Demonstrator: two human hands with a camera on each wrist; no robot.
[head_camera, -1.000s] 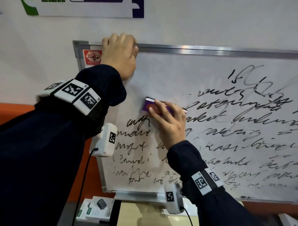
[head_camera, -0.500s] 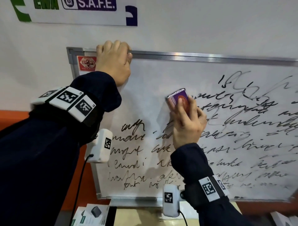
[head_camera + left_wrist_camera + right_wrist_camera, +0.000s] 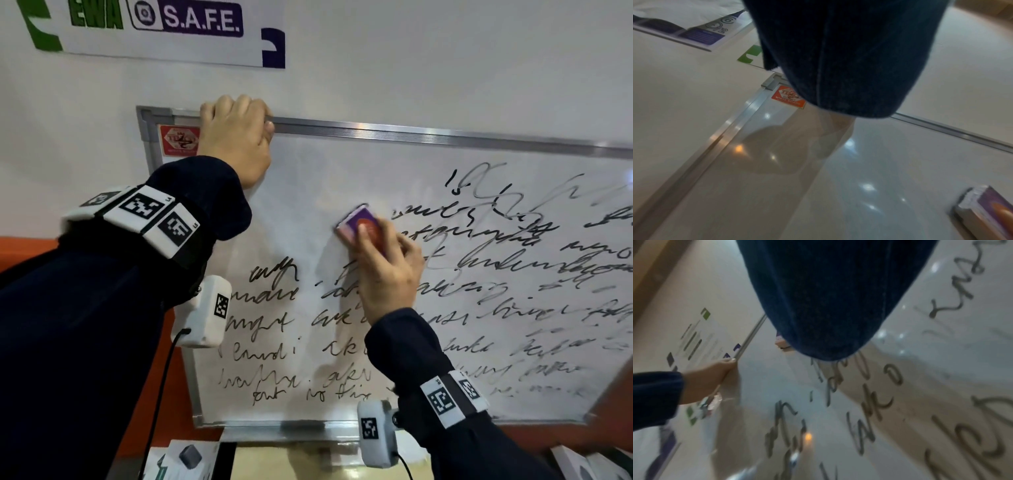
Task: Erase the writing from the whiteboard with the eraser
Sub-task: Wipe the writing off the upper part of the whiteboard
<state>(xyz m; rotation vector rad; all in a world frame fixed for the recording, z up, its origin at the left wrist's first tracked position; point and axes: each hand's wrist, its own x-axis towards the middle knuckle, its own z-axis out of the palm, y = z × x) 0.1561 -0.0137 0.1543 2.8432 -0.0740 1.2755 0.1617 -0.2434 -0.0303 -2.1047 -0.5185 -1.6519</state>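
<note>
Whiteboard [image 3: 308, 178] on wall, aluminium frame, red brand sticker [image 3: 178, 139] in upper left corner. Upper left region wiped clean — bare down to about the level of the eraser, faint grey haze only. Black handwriting [image 3: 496, 267] across the rest: several lines at lower left, dense lines over the whole right half, some strokes at top right and far right already smeared pale.

Eraser [image 3: 363, 229], purple-backed with pale felt edge, pressed flat on the board near the middle, just at the left end of the upper written lines. Right hand [image 3: 387, 270] clamped on it, fingers curled over the back. Felt side against the surface, also seen low right in the left wrist view [image 3: 982, 211].

Left hand [image 3: 236, 140] curled over the top frame rail near the left corner, heel of palm resting on the board — steadying, by the look. Thumb tip on the rail in the right wrist view [image 3: 729, 361].

Hands well apart.

Progress, judged: early, roughly a quarter cleared at most. Left to do — all lower left lines, whole right half, then the smeared residue. Right edge of board out of frame, so full extent of remaining text unknown.

Below the board: tray ledge [image 3: 274, 433], small boxes [image 3: 185, 459] underneath.
</note>
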